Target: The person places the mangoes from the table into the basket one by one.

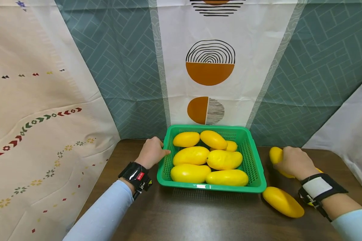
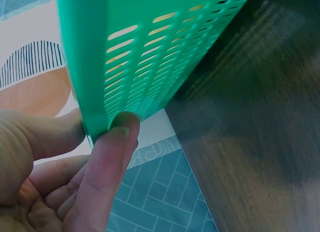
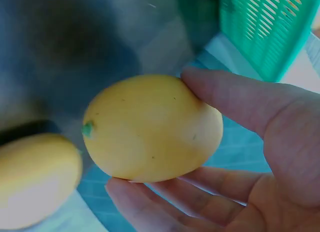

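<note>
currently gripping a mango [image 3: 152, 129] right of the basket [image 1: 235, 189] in the right hand [image 1: 297, 162], spread to its width with thumb [image 3: 222, 89] basketward, and pinching the rim [image 2: 87, 62] with the left hand [image 1: 152, 152]

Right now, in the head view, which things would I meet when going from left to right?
Cream patterned cloth, left hand, green perforated basket, right hand gripping a mango, plain white cloth.

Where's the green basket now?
In the head view, the green plastic basket sits far back on the table, between the left hand, pinching its rim, and the right hand, holding a mango.
</note>
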Tool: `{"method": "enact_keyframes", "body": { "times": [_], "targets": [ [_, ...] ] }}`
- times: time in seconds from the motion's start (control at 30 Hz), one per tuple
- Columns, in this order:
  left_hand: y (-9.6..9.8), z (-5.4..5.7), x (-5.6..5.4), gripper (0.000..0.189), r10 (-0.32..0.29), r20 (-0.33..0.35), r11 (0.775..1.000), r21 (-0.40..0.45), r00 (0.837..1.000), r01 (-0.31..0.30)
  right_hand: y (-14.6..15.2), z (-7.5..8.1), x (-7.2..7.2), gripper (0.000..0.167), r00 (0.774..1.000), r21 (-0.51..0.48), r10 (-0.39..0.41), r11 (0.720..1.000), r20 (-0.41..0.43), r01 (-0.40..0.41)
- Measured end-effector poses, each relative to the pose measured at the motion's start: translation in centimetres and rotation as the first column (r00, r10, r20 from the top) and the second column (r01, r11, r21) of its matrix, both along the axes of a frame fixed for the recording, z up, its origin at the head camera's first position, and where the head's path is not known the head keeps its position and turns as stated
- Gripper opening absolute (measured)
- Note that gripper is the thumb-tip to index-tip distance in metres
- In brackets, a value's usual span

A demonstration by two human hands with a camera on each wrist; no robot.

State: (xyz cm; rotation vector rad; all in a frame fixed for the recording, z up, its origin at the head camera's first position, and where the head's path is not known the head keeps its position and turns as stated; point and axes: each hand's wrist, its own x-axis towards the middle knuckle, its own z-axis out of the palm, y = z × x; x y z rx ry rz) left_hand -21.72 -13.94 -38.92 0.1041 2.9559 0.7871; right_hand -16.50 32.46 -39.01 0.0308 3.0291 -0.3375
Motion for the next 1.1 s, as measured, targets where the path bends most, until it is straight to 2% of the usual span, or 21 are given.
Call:
{"method": "enact_keyframes", "body": {
  "times": [0.2,0.37,0.5,0.67,0.9,1.1],
  "targets": [
    [-0.1,0.0,-0.2,0.036,0.001,-0.006,1.0,0.004,1.0,-0.001,-1.2,2.3,-1.4,0.038,0.988,-0.024,0.021,0.999,-0.153,-0.025],
    [-0.2,-0.1,-0.2,0.041,-0.007,-0.015,1.0,-0.005,1.0,0.007,-3.2,3.9,-2.3,0.038,0.956,-0.049,0.047,0.997,-0.289,-0.064],
    [-0.3,-0.1,-0.2,0.045,-0.018,-0.04,0.999,-0.03,0.999,0.017,-5.2,4.7,-3.1,0.041,0.932,-0.059,0.072,0.993,-0.354,-0.099],
    [-0.2,-0.1,-0.2,0.048,-0.029,-0.047,0.998,-0.048,0.998,0.027,-7.8,4.8,-4.1,0.048,0.923,-0.073,0.098,0.988,-0.371,-0.135],
    [0.2,0.0,-0.2,0.054,-0.043,-0.027,0.998,-0.049,0.999,0.042,-10.6,4.0,-5.1,0.044,0.94,-0.109,0.141,0.977,-0.31,-0.182],
    [0.2,0.1,-0.2,0.054,-0.054,-0.018,0.997,-0.051,0.998,0.053,-11.3,3.2,-5.7,0.045,0.955,-0.106,0.148,0.978,-0.258,-0.18]
  ]
}}
